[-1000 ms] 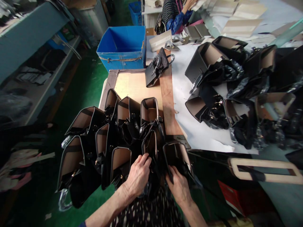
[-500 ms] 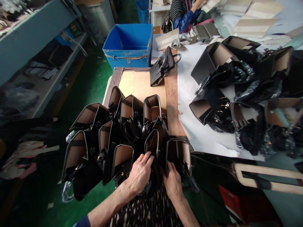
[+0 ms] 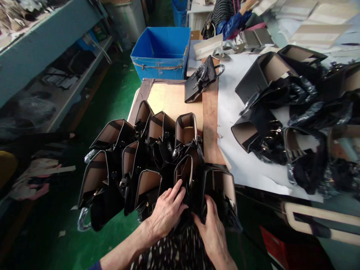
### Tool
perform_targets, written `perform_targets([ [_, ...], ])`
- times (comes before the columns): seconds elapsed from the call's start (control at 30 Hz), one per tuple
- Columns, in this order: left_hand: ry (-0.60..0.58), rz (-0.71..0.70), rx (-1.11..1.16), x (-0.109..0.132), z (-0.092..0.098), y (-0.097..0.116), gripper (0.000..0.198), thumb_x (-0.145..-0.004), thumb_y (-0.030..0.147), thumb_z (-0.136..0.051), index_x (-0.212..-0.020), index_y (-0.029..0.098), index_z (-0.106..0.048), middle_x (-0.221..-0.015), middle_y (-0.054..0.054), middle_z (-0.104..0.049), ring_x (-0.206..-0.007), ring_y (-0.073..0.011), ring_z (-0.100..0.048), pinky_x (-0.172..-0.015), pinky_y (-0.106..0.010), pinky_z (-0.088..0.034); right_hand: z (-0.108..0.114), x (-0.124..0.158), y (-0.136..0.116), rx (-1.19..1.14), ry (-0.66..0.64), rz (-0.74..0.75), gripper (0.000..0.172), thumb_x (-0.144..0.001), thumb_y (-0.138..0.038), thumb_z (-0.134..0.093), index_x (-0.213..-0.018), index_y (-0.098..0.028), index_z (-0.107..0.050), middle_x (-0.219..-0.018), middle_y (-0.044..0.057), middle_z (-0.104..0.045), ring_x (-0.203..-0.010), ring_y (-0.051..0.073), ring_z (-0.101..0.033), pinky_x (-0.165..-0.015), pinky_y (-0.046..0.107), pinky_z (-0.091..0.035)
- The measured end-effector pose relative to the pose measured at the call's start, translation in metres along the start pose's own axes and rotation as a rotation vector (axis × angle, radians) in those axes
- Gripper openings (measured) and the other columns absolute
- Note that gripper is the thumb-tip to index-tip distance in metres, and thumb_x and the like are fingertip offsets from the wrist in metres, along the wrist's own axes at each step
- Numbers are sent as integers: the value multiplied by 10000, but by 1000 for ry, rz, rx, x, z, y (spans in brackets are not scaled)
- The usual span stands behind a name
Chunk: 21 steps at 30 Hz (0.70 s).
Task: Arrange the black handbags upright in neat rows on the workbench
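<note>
Several black handbags with tan linings stand crowded together, their tops open. My left hand [image 3: 168, 210] lies over a narrow handbag [image 3: 182, 170], its fingers apart and the index fingertip at the bag's opening. To the right, my right hand [image 3: 213, 229] is at the near left side of another handbag [image 3: 225, 180]. Its fingers reach inside the rim and its thumb is outside, with the bag's side wall between them. Close to my left hand stands a third handbag [image 3: 149, 183]. The lower parts of these bags are hidden.
A single handbag [image 3: 195, 84] lies tilted on the wooden board [image 3: 165, 95]. More black bags [image 3: 253, 75] with plastic-wrapped handles cover the white-topped table [image 3: 225, 112]. Behind is a blue bin [image 3: 160, 62]. A co-worker's blue sleeve [image 3: 232, 24] shows at the back.
My left hand's fingers have spread and its thumb now stands out. My right thumb has moved farther from the fingers. The whole view has shifted slightly, with the bags staying in place.
</note>
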<state>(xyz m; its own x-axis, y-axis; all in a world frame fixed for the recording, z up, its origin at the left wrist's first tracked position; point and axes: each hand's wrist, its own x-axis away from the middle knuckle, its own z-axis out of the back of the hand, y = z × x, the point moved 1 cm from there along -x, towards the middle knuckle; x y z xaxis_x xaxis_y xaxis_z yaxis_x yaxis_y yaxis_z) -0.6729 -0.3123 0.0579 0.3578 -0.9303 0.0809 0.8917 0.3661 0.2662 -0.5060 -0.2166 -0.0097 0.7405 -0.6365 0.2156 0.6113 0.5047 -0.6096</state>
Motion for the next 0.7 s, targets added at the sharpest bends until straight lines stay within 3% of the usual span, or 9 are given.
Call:
perform_targets([
  [0.17, 68, 8, -16, 2, 4, 4, 397, -998, 326, -344, -1207, 76, -571, -1365, -225, -516, -1074, -248, -646, -843, -355, -586, 12, 5, -9, 170, 30, 20, 709, -962, -534, -346, -1503, -171, -67, -1427, 227, -412, -1045, 363, -625, -643, 417, -591],
  [0.37, 109, 28, -15, 10, 9, 7, 432, -1009, 346, -285, -1206, 88, -571, -1328, -224, -547, -1058, -248, -653, -823, -348, -591, 31, 4, -21, 302, 62, 76, 680, -976, -525, -292, -1505, -144, -101, -1374, 225, -484, -797, 315, -696, -451, 375, -552],
  [0.6, 150, 39, -1, 16, 15, 11, 444, -1011, 342, -249, -1183, 92, -574, -1281, -244, -572, -1074, -261, -650, -815, -361, -597, 72, 3, -17, 311, 160, 186, 616, -960, -557, -355, -1430, -162, -311, -1319, 162, -556, -902, 275, -681, -530, 326, -564],
  [0.7, 153, 37, -1, 17, 16, 13, 428, -1009, 327, -263, -1167, 93, -584, -1264, -239, -586, -1078, -261, -648, -825, -370, -597, 99, -14, 0, 197, 248, 1, 666, -881, -682, -417, -1310, -177, -488, -1249, 128, -606, -904, 305, -663, -711, 400, -562],
])
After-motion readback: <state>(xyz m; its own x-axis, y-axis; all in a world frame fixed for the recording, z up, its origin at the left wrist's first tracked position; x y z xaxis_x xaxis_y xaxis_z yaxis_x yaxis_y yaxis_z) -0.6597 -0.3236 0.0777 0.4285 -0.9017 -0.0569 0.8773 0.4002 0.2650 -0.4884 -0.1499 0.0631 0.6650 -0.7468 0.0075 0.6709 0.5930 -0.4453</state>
